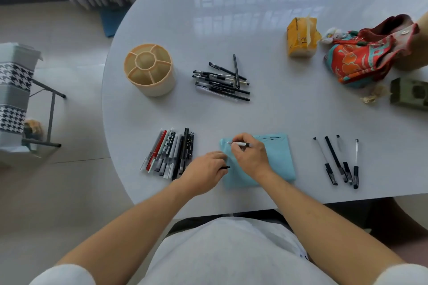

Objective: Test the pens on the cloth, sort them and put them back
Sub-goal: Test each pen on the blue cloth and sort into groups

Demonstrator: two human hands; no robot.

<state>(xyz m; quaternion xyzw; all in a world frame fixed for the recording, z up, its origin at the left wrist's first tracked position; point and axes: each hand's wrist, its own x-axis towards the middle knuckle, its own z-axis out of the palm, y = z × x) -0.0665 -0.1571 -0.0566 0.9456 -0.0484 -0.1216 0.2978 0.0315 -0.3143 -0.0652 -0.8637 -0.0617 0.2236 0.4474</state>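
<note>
White short-sleeved top (227,252), white sleeves at both shoulders, bare forearms

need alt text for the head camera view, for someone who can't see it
The right hand holds a white pen with its tip on a light blue cloth, while the left hand holds a black cap beside it. Three pen groups and an empty beige pen holder sit on the white table.
</note>
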